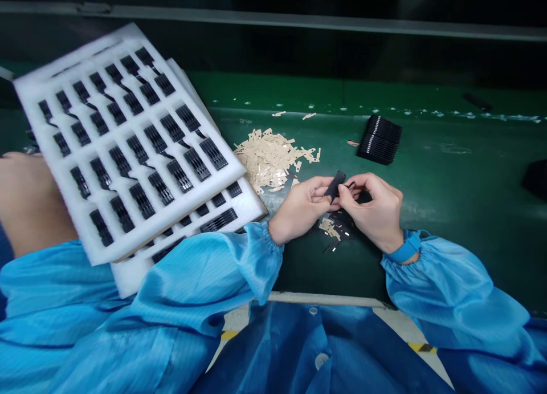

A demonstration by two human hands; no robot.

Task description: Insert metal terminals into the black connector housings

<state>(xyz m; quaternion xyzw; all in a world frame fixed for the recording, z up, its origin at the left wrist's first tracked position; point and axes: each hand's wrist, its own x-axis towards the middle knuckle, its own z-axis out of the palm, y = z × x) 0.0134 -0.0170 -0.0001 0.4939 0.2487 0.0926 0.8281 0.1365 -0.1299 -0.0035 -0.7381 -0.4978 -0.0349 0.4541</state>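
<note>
Over the green worktop, my left hand (302, 204) is closed round a small black flat part (335, 186), holding it tilted between thumb and fingers. My right hand (376, 203) meets it there, thumb and forefinger pinched on a thin dark piece (350, 185) at the part's side; its exact kind is too small to tell. Below my hands lies a small heap of beige slips (330, 228) and black scraps (342, 218). Beyond my left hand spreads a larger pile of beige slips (269, 157).
Two white foam trays (128, 117), stacked askew at left, hold several black parts in slots. A block of stacked black parts (379, 140) stands at back right. Another person's arm (36, 200) reaches in at far left. A dark object (536, 178) sits at the right edge.
</note>
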